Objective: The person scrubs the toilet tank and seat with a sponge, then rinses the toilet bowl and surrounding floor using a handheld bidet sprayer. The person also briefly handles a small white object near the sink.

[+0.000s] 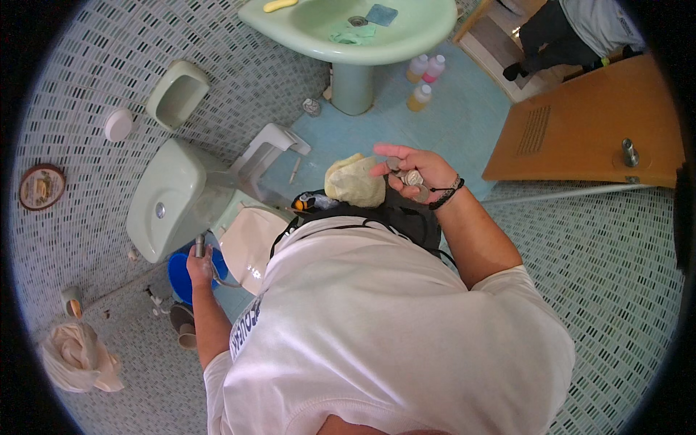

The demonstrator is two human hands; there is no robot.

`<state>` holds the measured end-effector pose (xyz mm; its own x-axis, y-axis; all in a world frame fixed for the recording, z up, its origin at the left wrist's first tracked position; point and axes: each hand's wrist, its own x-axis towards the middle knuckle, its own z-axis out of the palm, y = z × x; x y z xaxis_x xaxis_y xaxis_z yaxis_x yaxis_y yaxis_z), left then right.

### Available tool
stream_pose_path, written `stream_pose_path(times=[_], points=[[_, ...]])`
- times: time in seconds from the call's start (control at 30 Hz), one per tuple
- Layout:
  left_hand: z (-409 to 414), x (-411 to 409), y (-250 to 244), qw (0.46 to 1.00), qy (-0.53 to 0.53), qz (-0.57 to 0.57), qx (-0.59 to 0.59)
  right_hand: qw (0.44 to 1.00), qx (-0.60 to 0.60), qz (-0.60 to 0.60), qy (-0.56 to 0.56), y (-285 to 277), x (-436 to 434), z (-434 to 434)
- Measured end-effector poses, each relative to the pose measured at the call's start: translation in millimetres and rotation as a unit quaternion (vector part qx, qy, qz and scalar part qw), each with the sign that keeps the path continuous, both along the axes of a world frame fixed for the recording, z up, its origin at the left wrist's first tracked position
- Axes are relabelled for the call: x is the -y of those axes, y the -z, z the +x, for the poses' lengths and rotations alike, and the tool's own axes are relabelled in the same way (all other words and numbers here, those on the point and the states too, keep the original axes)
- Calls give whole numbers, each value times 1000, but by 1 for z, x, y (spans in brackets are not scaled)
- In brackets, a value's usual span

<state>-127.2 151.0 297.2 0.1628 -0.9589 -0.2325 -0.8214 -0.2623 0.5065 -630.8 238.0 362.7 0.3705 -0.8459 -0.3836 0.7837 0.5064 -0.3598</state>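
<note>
My left hand (200, 267), low beside the toilet, is closed around a metal hose fitting (199, 246), possibly a hand sprayer; a flexible hose curves behind it. Several round, silvery coin-like pieces (412, 178) rest in my right hand (421, 169), whose palm faces up with some fingers extended. A pale yellow cloth (356, 182) hangs at my waist, left of that hand. Beside the cloth, a black waist pouch (307, 209) holds a clear plastic wrapping and an orange item. The toilet lid (253, 239) is down, and the green cistern (168, 201) stands behind it.
A green washbasin (348, 53) holds a blue sponge (381, 14) and a green cloth (356, 35). Several bottles (418, 98) stand on the floor. Near the toilet are a white stool (272, 141) and a blue bucket (179, 277). Another person sits beyond the wooden door (587, 128).
</note>
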Motion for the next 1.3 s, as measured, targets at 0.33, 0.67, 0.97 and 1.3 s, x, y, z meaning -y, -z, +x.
stream_pose_path(times=[0.33,0.67,0.97,1.3], points=[[-4,12,4,1000,14,-5,-7,985,97,138,25,41,-20,21],[-5,19,2,999,25,22,8,980,49,144,131,21,-7,-15],[-8,17,-2,1000,-4,16,-23,990,-27,116,72,10,4,-10],[-15,14,-7,1000,0,3,-16,993,-100,31,57,7,7,-9]])
